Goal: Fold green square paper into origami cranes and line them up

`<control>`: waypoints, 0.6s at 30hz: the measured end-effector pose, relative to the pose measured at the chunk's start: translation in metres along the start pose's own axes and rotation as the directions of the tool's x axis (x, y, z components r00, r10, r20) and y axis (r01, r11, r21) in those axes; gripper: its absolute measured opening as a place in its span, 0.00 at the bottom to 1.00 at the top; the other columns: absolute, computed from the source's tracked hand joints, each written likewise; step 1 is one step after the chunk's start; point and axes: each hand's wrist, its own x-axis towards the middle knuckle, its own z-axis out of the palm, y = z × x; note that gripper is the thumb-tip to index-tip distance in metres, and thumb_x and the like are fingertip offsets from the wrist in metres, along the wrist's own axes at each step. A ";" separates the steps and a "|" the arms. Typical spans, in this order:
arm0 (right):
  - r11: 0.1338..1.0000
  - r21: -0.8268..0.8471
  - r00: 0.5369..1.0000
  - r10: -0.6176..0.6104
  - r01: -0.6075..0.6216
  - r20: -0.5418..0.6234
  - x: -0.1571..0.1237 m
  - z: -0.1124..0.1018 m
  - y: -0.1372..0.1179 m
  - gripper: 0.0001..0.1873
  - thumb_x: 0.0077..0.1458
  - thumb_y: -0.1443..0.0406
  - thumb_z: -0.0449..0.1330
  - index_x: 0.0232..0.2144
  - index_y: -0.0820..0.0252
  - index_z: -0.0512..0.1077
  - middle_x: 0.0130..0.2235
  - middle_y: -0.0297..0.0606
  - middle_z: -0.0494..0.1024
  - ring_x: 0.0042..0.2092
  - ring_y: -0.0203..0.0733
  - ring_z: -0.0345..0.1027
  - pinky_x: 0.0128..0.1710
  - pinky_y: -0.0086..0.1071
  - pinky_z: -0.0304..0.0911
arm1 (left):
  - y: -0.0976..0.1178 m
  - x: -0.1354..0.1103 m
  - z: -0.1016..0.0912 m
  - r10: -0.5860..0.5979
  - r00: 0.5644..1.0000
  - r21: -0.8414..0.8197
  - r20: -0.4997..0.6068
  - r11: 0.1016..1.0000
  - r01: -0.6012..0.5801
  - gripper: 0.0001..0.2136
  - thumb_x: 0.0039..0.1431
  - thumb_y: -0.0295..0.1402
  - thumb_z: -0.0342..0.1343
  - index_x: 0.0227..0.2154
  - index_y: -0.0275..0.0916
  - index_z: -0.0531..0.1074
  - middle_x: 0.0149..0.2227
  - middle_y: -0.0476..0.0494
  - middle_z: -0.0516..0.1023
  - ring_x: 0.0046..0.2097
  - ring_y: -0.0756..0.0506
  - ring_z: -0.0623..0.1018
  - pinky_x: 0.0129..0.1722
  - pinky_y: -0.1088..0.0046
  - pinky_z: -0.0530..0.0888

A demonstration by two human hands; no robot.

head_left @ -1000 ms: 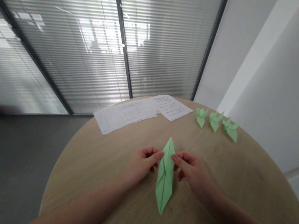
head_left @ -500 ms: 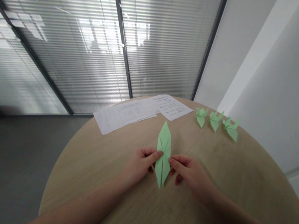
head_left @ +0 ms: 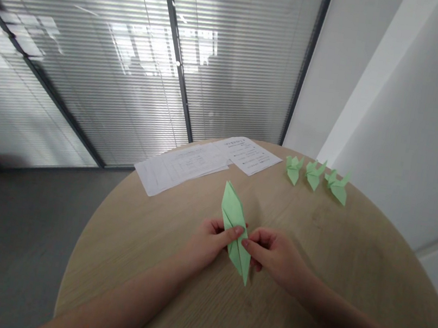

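Note:
A long, narrow folded green paper (head_left: 234,226) is lifted off the round wooden table (head_left: 334,247), tilted with its top point leaning left and its lower point toward me. My left hand (head_left: 211,242) pinches its left edge at the middle. My right hand (head_left: 275,254) pinches the right edge, thumb and forefinger pressed together on the paper. Both hands meet at the paper's waist.
Three finished green paper cranes (head_left: 316,174) stand in a row at the far right of the table. White printed sheets (head_left: 202,164) lie at the far edge. Behind the table are glass walls with blinds and a grey floor.
The green paper lay flat on the table a second ago; both hands have lifted it, and it has turned so its top leans left.

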 end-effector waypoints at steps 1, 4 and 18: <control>1.000 -0.013 1.000 -0.009 0.009 0.011 0.000 0.001 0.000 0.16 0.52 0.55 0.64 0.20 0.58 0.69 0.18 0.30 0.70 0.20 0.34 0.63 0.21 0.27 0.56 | -0.001 0.000 0.000 0.000 1.000 -0.019 -0.012 1.000 0.000 0.21 0.48 0.50 0.68 0.32 0.34 0.82 0.29 0.42 0.80 0.32 0.47 0.76 0.35 0.72 0.71; 0.999 -0.019 0.998 -0.028 0.029 0.052 -0.001 0.001 -0.001 0.15 0.53 0.55 0.63 0.21 0.58 0.71 0.19 0.31 0.71 0.21 0.34 0.64 0.22 0.27 0.58 | 0.000 0.000 0.001 -0.003 0.998 -0.040 -0.056 0.999 0.001 0.21 0.46 0.50 0.70 0.31 0.33 0.82 0.28 0.43 0.80 0.30 0.48 0.75 0.33 0.73 0.69; 1.000 -0.015 0.999 -0.027 0.027 0.031 0.003 -0.003 0.006 0.11 0.54 0.57 0.63 0.26 0.57 0.76 0.22 0.31 0.73 0.21 0.33 0.63 0.22 0.27 0.58 | -0.003 0.004 0.000 -0.027 0.979 -0.091 -0.201 0.996 0.009 0.24 0.47 0.54 0.68 0.33 0.34 0.82 0.23 0.47 0.72 0.24 0.52 0.65 0.25 0.75 0.60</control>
